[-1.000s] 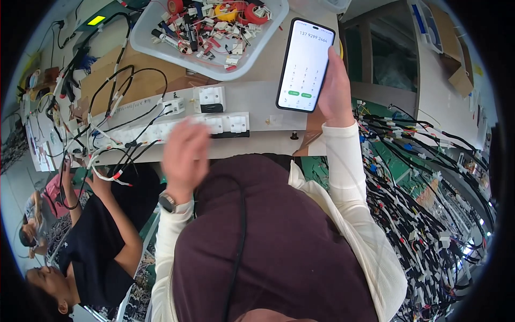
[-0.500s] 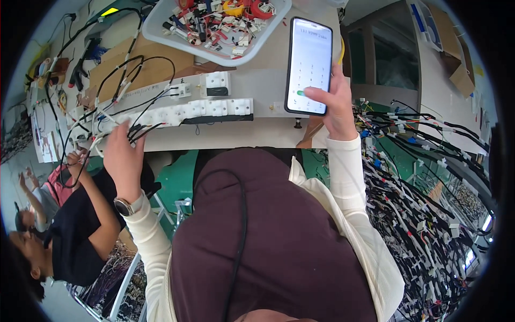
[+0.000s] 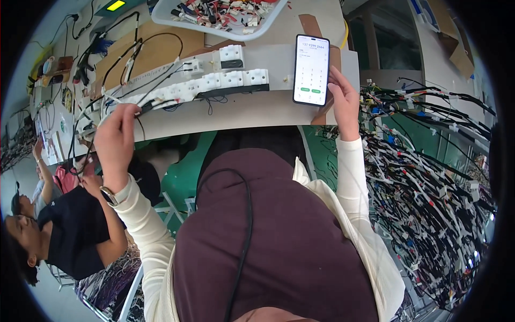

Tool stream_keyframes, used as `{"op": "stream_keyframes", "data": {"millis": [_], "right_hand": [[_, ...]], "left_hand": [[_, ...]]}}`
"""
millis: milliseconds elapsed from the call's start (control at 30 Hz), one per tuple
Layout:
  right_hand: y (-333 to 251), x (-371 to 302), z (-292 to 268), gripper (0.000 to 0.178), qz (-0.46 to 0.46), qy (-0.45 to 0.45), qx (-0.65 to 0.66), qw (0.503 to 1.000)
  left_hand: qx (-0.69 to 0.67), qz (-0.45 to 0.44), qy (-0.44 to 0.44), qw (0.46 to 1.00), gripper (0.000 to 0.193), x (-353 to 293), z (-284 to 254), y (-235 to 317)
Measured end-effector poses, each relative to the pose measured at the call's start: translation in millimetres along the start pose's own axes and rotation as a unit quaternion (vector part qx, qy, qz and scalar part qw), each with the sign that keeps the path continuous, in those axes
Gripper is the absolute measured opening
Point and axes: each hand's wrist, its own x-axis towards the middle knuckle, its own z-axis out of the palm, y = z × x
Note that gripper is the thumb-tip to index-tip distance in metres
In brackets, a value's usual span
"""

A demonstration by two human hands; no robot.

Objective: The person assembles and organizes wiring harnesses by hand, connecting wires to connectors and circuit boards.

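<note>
At the front left of the bench, my left hand (image 3: 117, 137) has its fingers closed on the black cables (image 3: 147, 107) of a wiring harness. These run along a row of white connector blocks (image 3: 214, 81). The phone (image 3: 311, 70) appears to lie on the bench at the right, its lit screen showing a dialling keypad. Beside the phone's right edge is my right hand (image 3: 345, 102), thumb and fingers apart and no longer wrapped round it. The fingertips are close to the edge; whether they touch it is unclear.
A pale tub (image 3: 244, 36) of small connectors stands at the back, near a cardboard sheet (image 3: 188, 40). Thick cable bundles (image 3: 429, 204) fill the right side beyond the bench. A co-worker in a dark shirt (image 3: 75, 231) sits at the left.
The phone has gone from my right hand's grip down to the bench, and its screen has changed. My left hand's fingers have closed further on the cables. The view has shifted slightly.
</note>
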Motion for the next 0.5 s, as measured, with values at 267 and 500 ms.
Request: {"op": "stream_keyframes", "data": {"millis": [267, 500], "right_hand": [[11.9, -4.4, -4.1, 0.06, -0.043, -0.025, 0.002, 0.999], [17.4, -0.9, -8.8, 0.061, -0.052, -0.038, -0.004, 0.998]], "left_hand": [[-0.084, -0.046, 0.07, 0.993, 0.026, 11.8, -13.7, -8.6], [-0.147, -0.054, 0.073, 0.985, 0.031, 29.1, -21.4, -19.8]]}}
